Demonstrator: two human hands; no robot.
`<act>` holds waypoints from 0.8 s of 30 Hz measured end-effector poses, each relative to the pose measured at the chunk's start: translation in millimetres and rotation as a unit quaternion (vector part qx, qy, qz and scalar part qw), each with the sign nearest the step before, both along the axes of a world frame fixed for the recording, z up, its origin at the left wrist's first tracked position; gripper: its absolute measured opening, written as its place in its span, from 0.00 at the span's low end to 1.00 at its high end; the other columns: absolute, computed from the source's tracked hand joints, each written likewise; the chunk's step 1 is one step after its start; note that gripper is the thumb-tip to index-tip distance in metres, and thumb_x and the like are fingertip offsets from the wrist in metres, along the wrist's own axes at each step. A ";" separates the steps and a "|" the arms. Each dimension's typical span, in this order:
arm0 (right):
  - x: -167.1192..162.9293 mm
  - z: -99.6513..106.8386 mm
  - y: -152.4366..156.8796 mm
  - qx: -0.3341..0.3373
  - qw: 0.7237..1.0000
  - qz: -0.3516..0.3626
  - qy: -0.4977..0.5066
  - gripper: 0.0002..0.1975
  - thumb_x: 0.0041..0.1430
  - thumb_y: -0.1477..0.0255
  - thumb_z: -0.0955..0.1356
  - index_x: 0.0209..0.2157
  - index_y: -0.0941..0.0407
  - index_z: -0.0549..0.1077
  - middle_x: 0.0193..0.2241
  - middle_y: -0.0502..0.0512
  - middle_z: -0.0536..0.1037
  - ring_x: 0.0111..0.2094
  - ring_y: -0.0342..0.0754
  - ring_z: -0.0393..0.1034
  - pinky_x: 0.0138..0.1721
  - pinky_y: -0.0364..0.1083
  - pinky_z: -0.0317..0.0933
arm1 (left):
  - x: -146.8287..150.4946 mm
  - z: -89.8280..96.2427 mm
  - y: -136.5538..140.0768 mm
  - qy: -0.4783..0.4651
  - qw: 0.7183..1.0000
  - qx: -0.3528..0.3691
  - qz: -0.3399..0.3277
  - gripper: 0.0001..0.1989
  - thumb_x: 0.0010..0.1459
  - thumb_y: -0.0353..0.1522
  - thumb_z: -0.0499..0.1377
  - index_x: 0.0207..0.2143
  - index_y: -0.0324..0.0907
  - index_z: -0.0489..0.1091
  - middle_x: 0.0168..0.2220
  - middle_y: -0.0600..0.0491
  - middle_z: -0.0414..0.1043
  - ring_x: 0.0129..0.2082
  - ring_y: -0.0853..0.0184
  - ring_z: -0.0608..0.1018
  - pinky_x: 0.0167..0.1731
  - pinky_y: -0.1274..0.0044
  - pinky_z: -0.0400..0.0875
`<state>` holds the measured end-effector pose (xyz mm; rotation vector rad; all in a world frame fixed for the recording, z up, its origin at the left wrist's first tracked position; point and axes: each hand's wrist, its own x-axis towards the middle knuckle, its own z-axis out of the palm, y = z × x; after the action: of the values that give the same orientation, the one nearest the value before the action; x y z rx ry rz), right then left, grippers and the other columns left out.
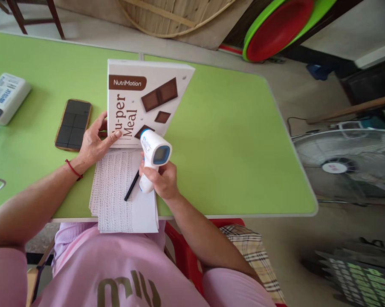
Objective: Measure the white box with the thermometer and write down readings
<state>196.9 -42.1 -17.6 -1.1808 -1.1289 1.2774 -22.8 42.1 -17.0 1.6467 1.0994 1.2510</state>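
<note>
Seen from the head camera, the right hand (163,181) grips the handle of a white and blue infrared thermometer (154,155), fingers wrapped tight around the grip with the thumb on the near side. The thermometer's head rises above the fist, its small grey-blue screen turned back toward the camera and its nose pointing at the box (141,102) just beyond it. A black pen (132,186) lies slanted on the papers, its upper end hidden behind that same hand; whether the fingers also pinch it cannot be told.

The left hand (94,143) rests at the box's lower left edge, fingers loosely spread, thumb tip pressed onto the printed front near the lettering, the other fingers curled behind the left side. A red string circles that wrist.

The box stands tilted up on the green table (237,140), white, with a brown label reading "NutriMotion" and sideways brown lettering that shows "u-per Meal", the first letter covered by the thumb. Brown chocolate squares are pictured beside the words.

Under the hands lies a stack of papers (122,196) filled with dense handwriting, too small to read, overhanging the table's near edge. Left of the box sits a dark phone (73,124), and further left a white power bank (5,97) with blue print.
</note>
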 end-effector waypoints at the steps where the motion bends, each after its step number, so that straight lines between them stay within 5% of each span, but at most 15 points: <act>1: -0.3 -1.7 0.4 -0.004 1.000 -0.006 -0.009 0.18 0.46 0.57 0.77 0.29 0.54 0.73 0.24 0.48 0.72 0.24 0.45 0.66 0.29 0.49 0.64 | 0.3 0.9 -0.3 -0.003 1.000 -0.001 -0.001 0.37 0.58 0.57 0.70 0.59 0.43 0.73 0.54 0.43 0.80 0.50 0.50 0.85 0.48 0.61 0.85; 10: -1.0 -0.7 1.0 -0.044 0.999 0.006 -0.022 0.16 0.46 0.57 0.76 0.28 0.54 0.73 0.24 0.49 0.72 0.26 0.46 0.66 0.32 0.51 0.64 | 1.5 9.9 -2.3 -0.022 1.000 -0.006 -0.012 0.29 0.61 0.56 0.69 0.51 0.44 0.76 0.46 0.46 0.83 0.43 0.53 0.85 0.40 0.65 0.84; 24: -3.1 6.5 1.0 -0.030 0.998 0.007 -0.062 0.17 0.47 0.56 0.75 0.24 0.54 0.72 0.21 0.48 0.70 0.24 0.45 0.65 0.29 0.48 0.63 | 0.5 15.5 -2.6 -0.003 0.999 0.009 -0.031 0.27 0.63 0.56 0.67 0.50 0.45 0.76 0.50 0.46 0.82 0.45 0.52 0.85 0.41 0.63 0.84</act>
<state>193.8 -41.0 -11.0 -1.3150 -1.1976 1.2706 -22.3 39.5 -1.4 1.6769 1.0292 1.2276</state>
